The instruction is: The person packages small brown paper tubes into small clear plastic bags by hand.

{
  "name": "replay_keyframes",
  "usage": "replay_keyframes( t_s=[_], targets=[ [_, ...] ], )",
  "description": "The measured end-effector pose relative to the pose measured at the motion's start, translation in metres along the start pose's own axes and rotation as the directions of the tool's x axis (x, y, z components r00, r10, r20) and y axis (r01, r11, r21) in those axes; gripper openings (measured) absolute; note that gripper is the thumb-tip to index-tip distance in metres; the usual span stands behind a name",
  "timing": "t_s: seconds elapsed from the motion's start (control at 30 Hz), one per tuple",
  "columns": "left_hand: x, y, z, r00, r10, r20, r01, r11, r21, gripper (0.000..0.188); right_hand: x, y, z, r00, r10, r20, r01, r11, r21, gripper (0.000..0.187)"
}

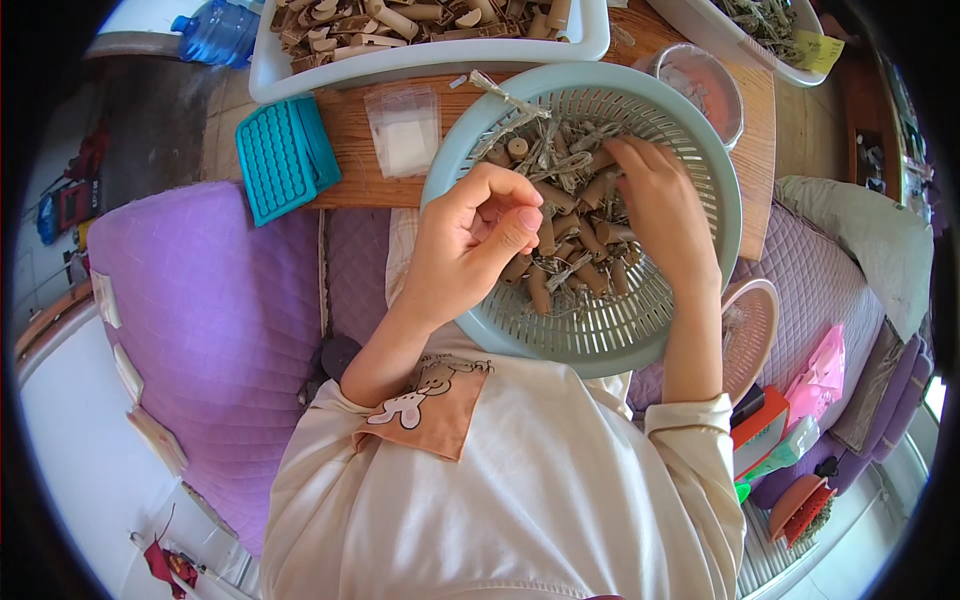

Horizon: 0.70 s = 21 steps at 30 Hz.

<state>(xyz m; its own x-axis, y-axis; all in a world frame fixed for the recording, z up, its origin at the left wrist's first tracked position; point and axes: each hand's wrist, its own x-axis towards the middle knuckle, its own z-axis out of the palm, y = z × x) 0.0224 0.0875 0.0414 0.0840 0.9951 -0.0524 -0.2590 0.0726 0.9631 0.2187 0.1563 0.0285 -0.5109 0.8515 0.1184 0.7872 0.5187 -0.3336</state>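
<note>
A round grey-green plastic basket stands in front of me, partly over the table edge. In it lie several short brown cardboard-like tubes, mixed with dry greyish plant bundles. Above the basket's left side, my left hand is closed, thumb near the curled forefinger; whatever it may hold is hidden. My right hand reaches down over the basket's right part. Its bent fingers are a little apart, with their tips beside the tubes and plant bundles. A longer dry stalk lies across the far left rim.
Behind the basket, a white tray holds many brown pieces. A clear bag and a teal ridged mould lie left. A round clear tub and a white bin of dried plants stand right. A pink basket is beside me.
</note>
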Motion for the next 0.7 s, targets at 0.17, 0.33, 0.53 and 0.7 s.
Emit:
replay_keyframes(
  t_s=[0.17, 0.33, 0.53, 0.7],
  targets=[
    [-0.004, -0.001, -0.003, 0.999, -0.032, 0.006, 0.032, 0.999, -0.023, 0.011, -0.007, -0.002, -0.006, 0.988, 0.104, 0.117, -0.111, 0.992, 0.057, 0.025],
    [-0.006, -0.002, 0.002, 0.993, -0.087, 0.081, 0.09, 0.995, -0.038, 0.017, -0.017, 0.0, -0.015, 0.807, 0.59, 0.03, -0.38, 0.48, 0.79, 0.024],
    [-0.008, 0.005, 0.022, 0.967, -0.127, 0.22, 0.105, 0.988, 0.112, 0.039, -0.029, -0.026, -0.032, 0.845, 0.52, 0.12, -0.174, 0.057, 0.983, 0.029],
    [-0.005, 0.022, 0.028, 0.954, 0.068, 0.293, -0.2, 0.871, 0.449, 0.041, -0.028, -0.055, -0.027, 0.856, 0.481, 0.192, -0.238, 0.037, 0.97, 0.028]
  ],
)
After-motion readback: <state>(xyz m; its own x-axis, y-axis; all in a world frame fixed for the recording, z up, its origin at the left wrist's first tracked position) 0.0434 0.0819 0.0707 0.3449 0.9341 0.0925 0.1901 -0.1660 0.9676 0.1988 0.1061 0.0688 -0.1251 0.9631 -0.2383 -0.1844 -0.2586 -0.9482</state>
